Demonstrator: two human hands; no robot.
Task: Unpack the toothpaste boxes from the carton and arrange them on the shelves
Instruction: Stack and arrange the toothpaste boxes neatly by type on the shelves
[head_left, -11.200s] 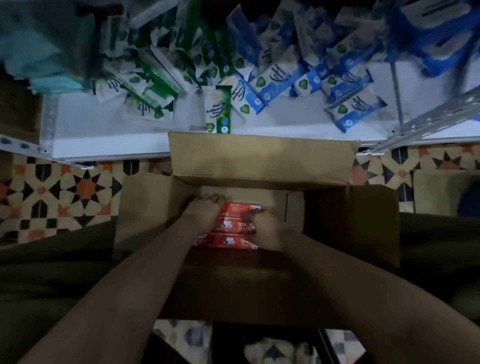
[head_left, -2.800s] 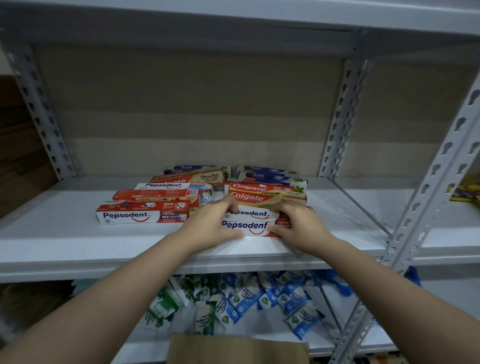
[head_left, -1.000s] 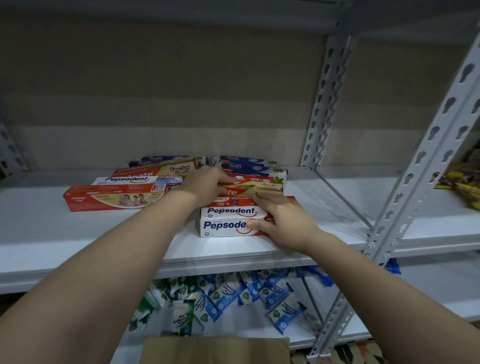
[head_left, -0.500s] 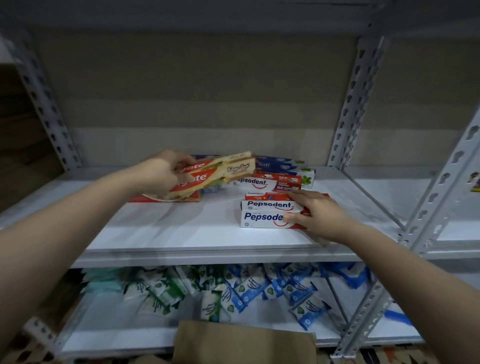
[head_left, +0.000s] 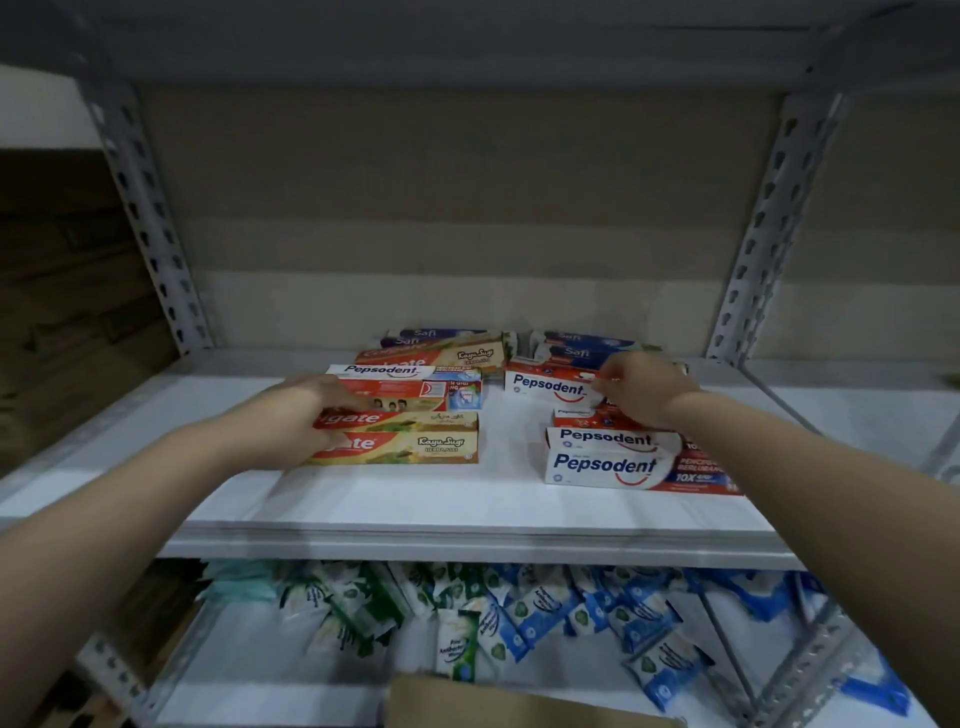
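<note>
At the centre left of the frame, the left hand (head_left: 306, 415) now rests on two Colgate boxes (head_left: 410, 439), which half a second ago it carried in the air; they now lie stacked flat on the shelf (head_left: 467, 514), in front of the left row; its fingers wrap the left end of the stack. This means the Colgate goes to one side, sorted by brand. At the centre right, the right hand (head_left: 641, 389) has left the front Pepsodent boxes (head_left: 613, 460) and reaches to a farther Pepsodent box (head_left: 550, 387); its fingers are narrow, pinching at its end, but whether they grip it I cannot tell. At the bottom edge, the carton (head_left: 519, 709) flap shows; more boxes probably wait there.
</note>
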